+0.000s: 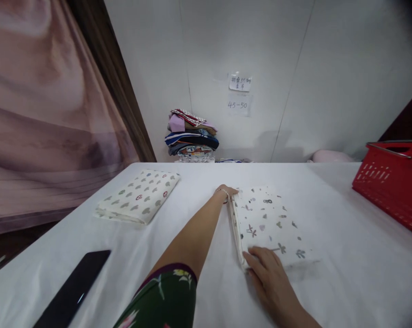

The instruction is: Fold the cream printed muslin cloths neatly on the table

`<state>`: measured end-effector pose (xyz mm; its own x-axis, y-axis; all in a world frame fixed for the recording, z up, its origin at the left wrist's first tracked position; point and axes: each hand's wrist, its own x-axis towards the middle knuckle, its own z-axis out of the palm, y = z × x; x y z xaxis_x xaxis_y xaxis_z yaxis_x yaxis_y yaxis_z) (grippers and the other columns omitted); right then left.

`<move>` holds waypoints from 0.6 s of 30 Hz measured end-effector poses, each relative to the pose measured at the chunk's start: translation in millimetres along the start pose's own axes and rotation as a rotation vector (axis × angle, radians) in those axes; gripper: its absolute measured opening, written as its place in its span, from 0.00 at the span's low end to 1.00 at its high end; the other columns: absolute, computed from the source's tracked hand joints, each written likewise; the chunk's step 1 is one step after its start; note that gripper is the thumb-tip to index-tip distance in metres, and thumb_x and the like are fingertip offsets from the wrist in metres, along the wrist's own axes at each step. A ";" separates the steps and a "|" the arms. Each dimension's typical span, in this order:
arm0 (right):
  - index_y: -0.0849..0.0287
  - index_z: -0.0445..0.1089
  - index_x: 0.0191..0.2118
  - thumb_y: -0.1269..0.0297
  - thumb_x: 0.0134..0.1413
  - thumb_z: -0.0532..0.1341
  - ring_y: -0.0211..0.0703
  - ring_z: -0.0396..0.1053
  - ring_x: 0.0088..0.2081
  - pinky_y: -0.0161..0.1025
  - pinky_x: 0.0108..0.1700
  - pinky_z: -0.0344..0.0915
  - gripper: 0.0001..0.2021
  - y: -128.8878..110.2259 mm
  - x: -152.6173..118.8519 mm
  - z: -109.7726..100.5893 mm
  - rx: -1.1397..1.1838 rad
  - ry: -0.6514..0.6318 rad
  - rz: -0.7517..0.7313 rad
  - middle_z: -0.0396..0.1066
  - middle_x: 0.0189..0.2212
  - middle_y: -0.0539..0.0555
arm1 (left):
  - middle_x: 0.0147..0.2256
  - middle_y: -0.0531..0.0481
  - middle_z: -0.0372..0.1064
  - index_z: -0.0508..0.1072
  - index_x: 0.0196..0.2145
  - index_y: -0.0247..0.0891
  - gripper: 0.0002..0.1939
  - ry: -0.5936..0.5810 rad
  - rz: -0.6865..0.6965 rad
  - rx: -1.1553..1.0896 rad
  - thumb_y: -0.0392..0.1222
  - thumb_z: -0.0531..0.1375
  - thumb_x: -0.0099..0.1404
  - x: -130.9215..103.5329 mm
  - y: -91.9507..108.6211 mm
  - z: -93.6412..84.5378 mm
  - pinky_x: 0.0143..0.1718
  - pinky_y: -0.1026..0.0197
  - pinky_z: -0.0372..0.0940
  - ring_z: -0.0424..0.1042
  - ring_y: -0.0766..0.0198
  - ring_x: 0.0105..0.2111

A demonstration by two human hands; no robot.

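Observation:
A white folded cloth (272,218) printed with small plants and shapes lies flat on the white-covered table, right of centre. My left hand (227,189) reaches far forward and is closed at the cloth's far left corner, its fingertips partly hidden. At the near left corner, my right hand (267,273) has its fingers curled over the edge, gripping the fabric. The cloth's layers show along its left side, between the two hands. A second folded cloth (137,196), white with grey and coloured mouse-head prints, rests farther left, apart from both hands.
A black phone (76,287) lies at the near left of the table (178,237). At the right edge stands a red plastic basket (393,187). Behind the table's far edge rises a stack of folded fabrics (192,134) against the wall. A pink curtain (48,114) hangs on the left.

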<state>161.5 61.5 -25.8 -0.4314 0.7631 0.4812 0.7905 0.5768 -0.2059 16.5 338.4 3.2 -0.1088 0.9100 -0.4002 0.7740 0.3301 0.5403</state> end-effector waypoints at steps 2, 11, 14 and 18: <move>0.55 0.65 0.50 0.73 0.54 0.53 0.46 0.63 0.46 0.48 0.48 0.61 0.18 -1.2 0.4 -0.5 0.008 0.006 0.004 0.66 0.45 0.58 | 0.42 0.42 0.72 0.74 0.34 0.38 0.23 0.009 0.009 0.018 0.54 0.65 0.43 1.9 2.4 0.1 0.39 0.57 0.63 0.68 0.46 0.45; 0.55 0.62 0.51 0.75 0.53 0.51 0.47 0.63 0.46 0.50 0.48 0.61 0.19 -4.3 2.5 -4.1 0.043 0.002 0.006 0.65 0.45 0.58 | 0.42 0.39 0.70 0.70 0.38 0.39 0.23 0.096 0.098 -0.132 0.48 0.66 0.43 -8.9 3.1 1.8 0.38 0.57 0.62 0.67 0.47 0.46; 0.56 0.62 0.51 0.74 0.53 0.51 0.47 0.63 0.47 0.51 0.49 0.60 0.19 -4.2 2.6 -4.5 0.046 -0.001 0.006 0.65 0.46 0.59 | 0.43 0.42 0.70 0.69 0.39 0.40 0.24 0.113 0.108 -0.211 0.49 0.66 0.44 -13.7 3.4 -0.1 0.37 0.61 0.62 0.68 0.51 0.46; 0.57 0.59 0.54 0.74 0.53 0.51 0.47 0.61 0.48 0.50 0.50 0.60 0.21 -3.1 0.8 -3.6 0.048 -0.052 0.011 0.64 0.48 0.59 | 0.44 0.45 0.69 0.66 0.43 0.40 0.23 0.132 0.110 -0.323 0.50 0.63 0.50 -17.6 -5.3 -1.8 0.34 0.65 0.62 0.69 0.58 0.43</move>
<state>160.3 59.3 -21.7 -0.4459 0.7828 0.4341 0.7739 0.5808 -0.2524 13.2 321.1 8.8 -0.1316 0.9622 -0.2386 0.5507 0.2711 0.7894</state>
